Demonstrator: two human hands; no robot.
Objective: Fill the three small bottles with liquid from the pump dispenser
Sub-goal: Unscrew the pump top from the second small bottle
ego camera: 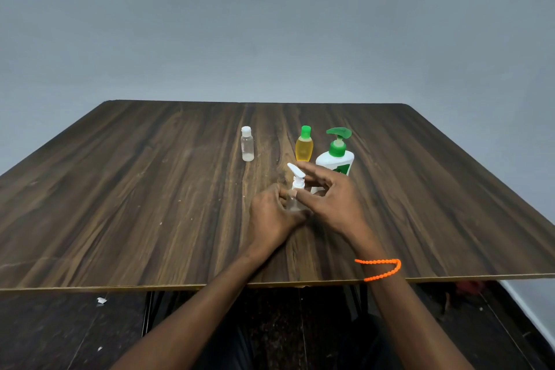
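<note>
Here, clear bottle in left hand grip

Hands hide the small bottle's body.

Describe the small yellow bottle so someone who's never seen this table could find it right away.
On the wooden table, look right of centre toward the far side, just left of the big white pump dispenser. The yellow bottle stands upright there. It alone holds yellow liquid under a green cap.

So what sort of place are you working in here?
Probably a plain room at home or in an office, not a lab: a wood-grain table against a bare grey wall, a dark floor below, and only toiletry bottles out.
</note>
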